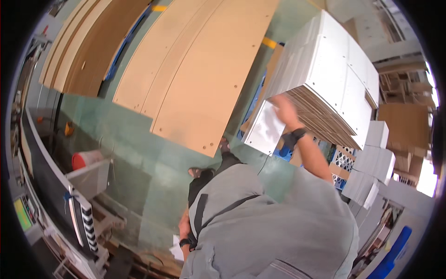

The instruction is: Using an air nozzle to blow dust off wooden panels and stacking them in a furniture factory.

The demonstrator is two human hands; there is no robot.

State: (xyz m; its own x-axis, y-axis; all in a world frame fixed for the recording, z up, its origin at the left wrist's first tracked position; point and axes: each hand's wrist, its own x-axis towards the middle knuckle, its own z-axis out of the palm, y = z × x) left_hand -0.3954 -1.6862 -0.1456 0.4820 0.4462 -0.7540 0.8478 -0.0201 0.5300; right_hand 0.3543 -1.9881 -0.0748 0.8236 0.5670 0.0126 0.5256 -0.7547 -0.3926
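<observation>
My right hand [286,113] reaches forward to a tall stack of white panels [327,60]. It is at the top edge of a separate white panel [265,132] at the stack's near left corner. Motion smears its fingers, so whether they grip that panel cannot be told. A dark band is around the right wrist. My left hand [184,226] hangs low at my left side, with a dark watch [186,242] at its wrist. Close by it shows a white sheet-like piece [176,249], partly hidden by my body. The fingers of the left hand are not clear.
Large tan boards [209,69] lie stacked ahead of me, with another pile of brown boards [93,51] at the far left. A machine with a dark belt [51,176] and a red bucket [86,160] stand left. More white stacks [367,172] are at right.
</observation>
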